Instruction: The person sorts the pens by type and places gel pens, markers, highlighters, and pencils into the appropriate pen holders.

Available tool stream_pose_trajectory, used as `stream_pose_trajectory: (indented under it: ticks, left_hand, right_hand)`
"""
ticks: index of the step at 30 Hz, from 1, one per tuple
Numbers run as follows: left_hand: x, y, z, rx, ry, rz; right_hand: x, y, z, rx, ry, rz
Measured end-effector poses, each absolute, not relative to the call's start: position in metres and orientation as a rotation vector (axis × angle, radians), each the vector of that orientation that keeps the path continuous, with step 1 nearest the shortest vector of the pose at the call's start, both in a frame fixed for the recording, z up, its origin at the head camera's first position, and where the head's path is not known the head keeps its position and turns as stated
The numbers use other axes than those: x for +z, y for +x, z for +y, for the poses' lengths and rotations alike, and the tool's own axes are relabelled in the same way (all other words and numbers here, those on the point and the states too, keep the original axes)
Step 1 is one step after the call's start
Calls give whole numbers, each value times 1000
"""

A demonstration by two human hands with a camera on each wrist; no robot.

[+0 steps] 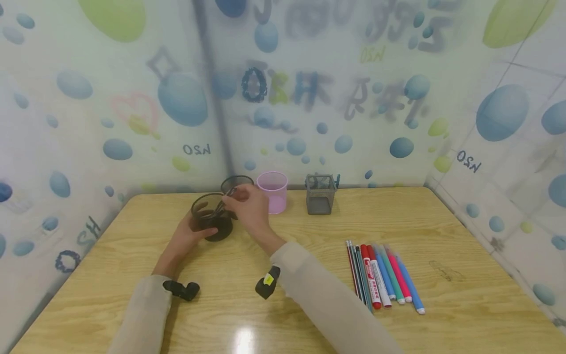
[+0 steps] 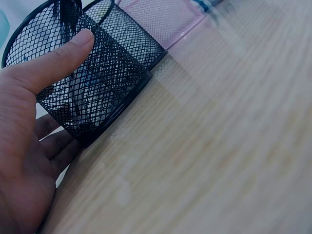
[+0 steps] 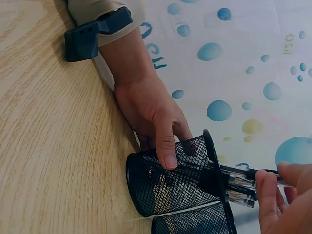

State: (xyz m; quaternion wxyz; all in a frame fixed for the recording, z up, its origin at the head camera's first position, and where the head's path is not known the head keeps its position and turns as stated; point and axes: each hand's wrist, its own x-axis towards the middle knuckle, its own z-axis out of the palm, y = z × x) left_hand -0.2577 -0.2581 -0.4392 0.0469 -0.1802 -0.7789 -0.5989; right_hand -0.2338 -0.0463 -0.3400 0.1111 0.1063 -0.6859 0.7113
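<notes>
On the left of the surface, the left hand grips a black mesh cup, thumb across its side; a firm hold should keep it from tipping. To its right, the right hand angles over the rim, fingers pinching slim pens in the cup; keeping them aligned should prevent snagging.
</notes>
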Motion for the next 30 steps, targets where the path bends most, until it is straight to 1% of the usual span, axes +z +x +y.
stream_pose_trajectory:
  ticks: [8, 17, 24, 30]
  left_hand:
    - [-438, -259, -257, -1791, -514, -2400]
    - [-437, -259, -257, -1796, -509, -2387]
    - [-438, -258, -258, -1796, -528, -2372]
    - [-439, -257, -258, -1811, -535, -2359]
  right_hand:
    - [-344, -238, -48, 2123, 266, -2042]
    - [-342, -239, -48, 2126, 296, -2032]
    - [-342, -238, -50, 1967, 277, -2161]
    - [-342, -236, -53, 1878, 337, -2163]
